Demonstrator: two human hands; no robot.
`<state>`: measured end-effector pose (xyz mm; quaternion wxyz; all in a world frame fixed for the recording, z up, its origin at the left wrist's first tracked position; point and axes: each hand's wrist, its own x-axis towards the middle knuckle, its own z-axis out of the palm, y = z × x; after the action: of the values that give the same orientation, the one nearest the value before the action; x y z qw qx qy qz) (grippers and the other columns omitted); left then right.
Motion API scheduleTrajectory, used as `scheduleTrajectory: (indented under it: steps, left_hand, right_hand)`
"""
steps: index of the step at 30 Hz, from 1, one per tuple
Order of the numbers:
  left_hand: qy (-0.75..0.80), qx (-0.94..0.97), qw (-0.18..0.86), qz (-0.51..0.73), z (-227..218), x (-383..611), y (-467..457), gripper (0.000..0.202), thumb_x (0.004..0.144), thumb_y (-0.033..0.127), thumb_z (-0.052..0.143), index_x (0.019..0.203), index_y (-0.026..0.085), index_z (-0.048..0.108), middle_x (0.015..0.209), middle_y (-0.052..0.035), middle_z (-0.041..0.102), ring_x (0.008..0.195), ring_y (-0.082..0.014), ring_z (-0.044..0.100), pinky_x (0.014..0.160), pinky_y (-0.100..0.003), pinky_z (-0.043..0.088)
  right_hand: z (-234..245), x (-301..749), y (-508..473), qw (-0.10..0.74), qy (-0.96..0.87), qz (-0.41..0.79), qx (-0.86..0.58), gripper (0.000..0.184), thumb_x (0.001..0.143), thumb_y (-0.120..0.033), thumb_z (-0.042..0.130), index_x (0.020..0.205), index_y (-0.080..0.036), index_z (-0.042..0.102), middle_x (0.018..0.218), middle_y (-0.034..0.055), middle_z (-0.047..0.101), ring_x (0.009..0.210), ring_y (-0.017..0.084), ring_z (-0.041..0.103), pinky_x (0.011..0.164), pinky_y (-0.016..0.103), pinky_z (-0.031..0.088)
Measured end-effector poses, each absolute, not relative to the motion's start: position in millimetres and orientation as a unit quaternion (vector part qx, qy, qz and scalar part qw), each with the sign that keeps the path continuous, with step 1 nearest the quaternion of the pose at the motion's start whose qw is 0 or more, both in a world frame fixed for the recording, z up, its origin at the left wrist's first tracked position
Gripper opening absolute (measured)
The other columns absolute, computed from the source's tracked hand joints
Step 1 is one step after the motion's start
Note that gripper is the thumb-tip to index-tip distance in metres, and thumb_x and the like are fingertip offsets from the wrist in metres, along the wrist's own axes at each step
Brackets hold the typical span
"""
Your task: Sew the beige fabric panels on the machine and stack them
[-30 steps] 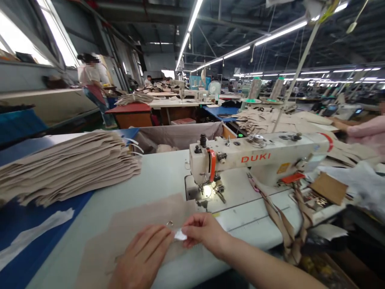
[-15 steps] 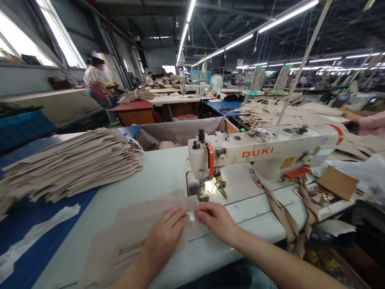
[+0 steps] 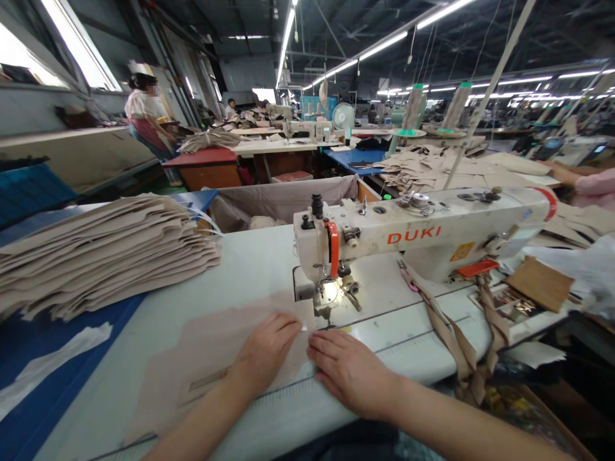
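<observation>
A thin beige fabric piece with a zipper slot lies on the pale sewing table, left of the needle area. My left hand rests on it with fingers pressed together, their tips at a small white label near the fabric's right edge. My right hand lies palm down, fingers stretched out along that edge and close to the left fingertips. Just beyond both hands is the presser foot of the white sewing machine, its lamp lit. What lies under the palms is hidden.
A tall stack of beige fabric pieces stands at left. Small scissors and fabric strips lie right of the needle, near a parts tray. A cloth-lined bin sits behind the table. Other people work farther off.
My right hand has gone from a pinch near the label to lying flat with fingers stretched. My left hand stays at the label. The view has shifted slightly.
</observation>
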<state>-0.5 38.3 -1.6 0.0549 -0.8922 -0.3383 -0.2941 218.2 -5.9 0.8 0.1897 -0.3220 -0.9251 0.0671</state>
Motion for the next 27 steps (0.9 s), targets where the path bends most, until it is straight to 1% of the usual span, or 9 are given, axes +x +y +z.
scheduleTrajectory:
  steps: [5, 10, 13, 17, 21, 27]
  left_hand:
    - [-0.299, -0.903, 0.093, -0.296, 1.2, 7.8, 46.2, 0.027, 0.092, 0.008, 0.042, 0.099, 0.016, 0.067, 0.093, -0.0084, 0.068, 0.094, -0.0201, 0.061, 0.088, -0.036, 0.054]
    - [-0.286, -0.921, 0.073, -0.253, 0.3, 9.2, 51.2, 0.025, 0.09, 0.004, 0.044, 0.094, 0.015, 0.066, 0.089, -0.0059, 0.068, 0.087, -0.0183, 0.062, 0.085, -0.034, 0.055]
    - [-0.288, -0.923, 0.068, -0.247, -1.8, 6.9, 50.7, 0.024, 0.09, 0.005, 0.046, 0.097, 0.016, 0.066, 0.092, -0.0065, 0.068, 0.089, -0.0186, 0.062, 0.086, -0.034, 0.054]
    - [-0.289, -0.92, 0.083, -0.249, -3.6, 5.5, 49.8, 0.026, 0.092, 0.008, 0.044, 0.102, 0.016, 0.067, 0.095, -0.0078, 0.069, 0.093, -0.0194, 0.062, 0.089, -0.035, 0.053]
    - [-0.289, -0.92, 0.094, -0.247, -3.5, 6.6, 50.6, 0.027, 0.093, 0.009, 0.042, 0.099, 0.016, 0.067, 0.095, -0.0076, 0.069, 0.092, -0.0193, 0.062, 0.089, -0.035, 0.053]
    - [-0.29, -0.921, 0.103, -0.24, -3.7, 7.0, 51.6, 0.028, 0.093, 0.007, 0.042, 0.097, 0.016, 0.068, 0.095, -0.0066, 0.07, 0.091, -0.0194, 0.062, 0.087, -0.035, 0.052]
  right_hand:
    - [0.6, 218.2, -6.9, 0.206, -0.92, 0.078, -0.325, 0.034, 0.1, -0.028, 0.045, 0.127, -0.011, 0.058, 0.131, 0.0127, 0.061, 0.126, 0.021, 0.05, 0.112, 0.037, 0.036]
    - [1.6, 219.1, -7.7, 0.209, -0.919, 0.074, -0.325, 0.034, 0.1, -0.027, 0.044, 0.126, -0.011, 0.058, 0.131, 0.0117, 0.061, 0.126, 0.021, 0.05, 0.112, 0.036, 0.036]
    - [2.2, 218.9, -7.5, 0.21, -0.919, 0.069, -0.325, 0.033, 0.1, -0.028, 0.044, 0.124, -0.01, 0.059, 0.129, 0.0121, 0.062, 0.124, 0.022, 0.051, 0.112, 0.035, 0.036]
    - [1.5, 218.5, -7.8, 0.214, -0.918, 0.068, -0.327, 0.034, 0.1, -0.029, 0.044, 0.124, -0.011, 0.059, 0.129, 0.0124, 0.062, 0.125, 0.021, 0.051, 0.111, 0.035, 0.037]
    - [0.1, 218.5, -8.4, 0.205, -0.919, 0.071, -0.331, 0.034, 0.1, -0.029, 0.044, 0.125, -0.012, 0.058, 0.13, 0.0132, 0.061, 0.126, 0.022, 0.05, 0.111, 0.037, 0.037]
    - [0.0, 218.5, -8.6, 0.209, -0.918, 0.068, -0.331, 0.035, 0.101, -0.029, 0.043, 0.127, -0.012, 0.058, 0.132, 0.0116, 0.061, 0.127, 0.021, 0.05, 0.112, 0.036, 0.035]
